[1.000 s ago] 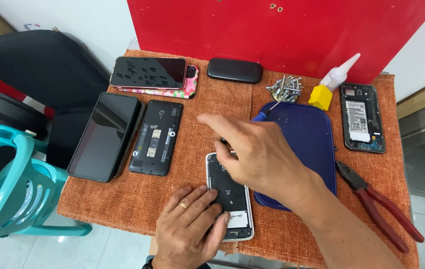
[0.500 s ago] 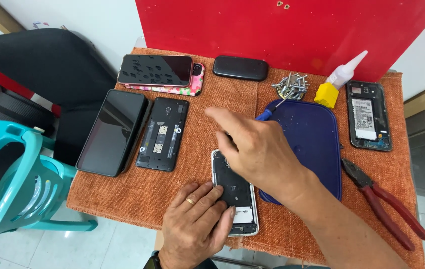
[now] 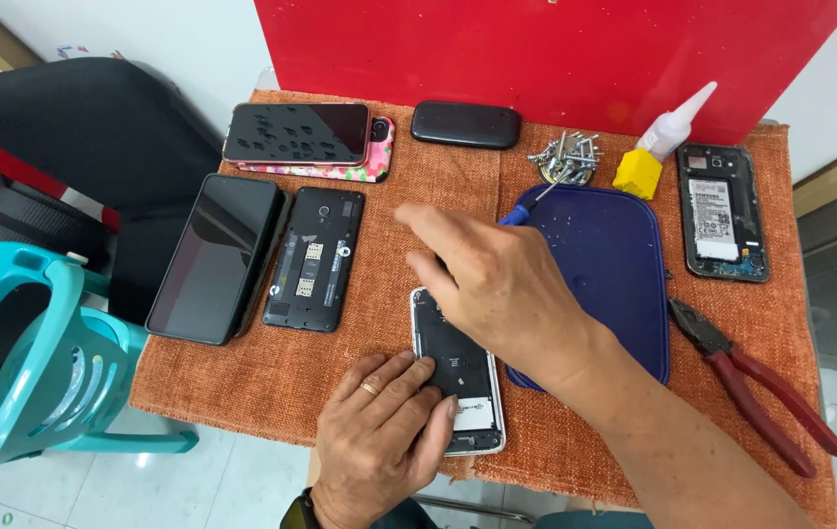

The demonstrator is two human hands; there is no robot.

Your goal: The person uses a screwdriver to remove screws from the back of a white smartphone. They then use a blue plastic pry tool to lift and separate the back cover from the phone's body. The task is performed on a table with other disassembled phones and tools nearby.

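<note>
my left hand (image 3: 379, 431) presses flat on the opened phone (image 3: 458, 377) at the table's (image 3: 242, 377) near edge, pinning it steady. right hand (image 3: 497, 284) grip closed on blue-handled screwdriver (image 3: 526, 206), angled over the phone's top.

Single view, worn on the head, looking steeply down and forward from close above an orange cloth (image 3: 360, 392) on a small table. Red board (image 3: 536, 49) along the far edge, teal chair (image 3: 36, 372) at near left, both hands near centre.
</note>
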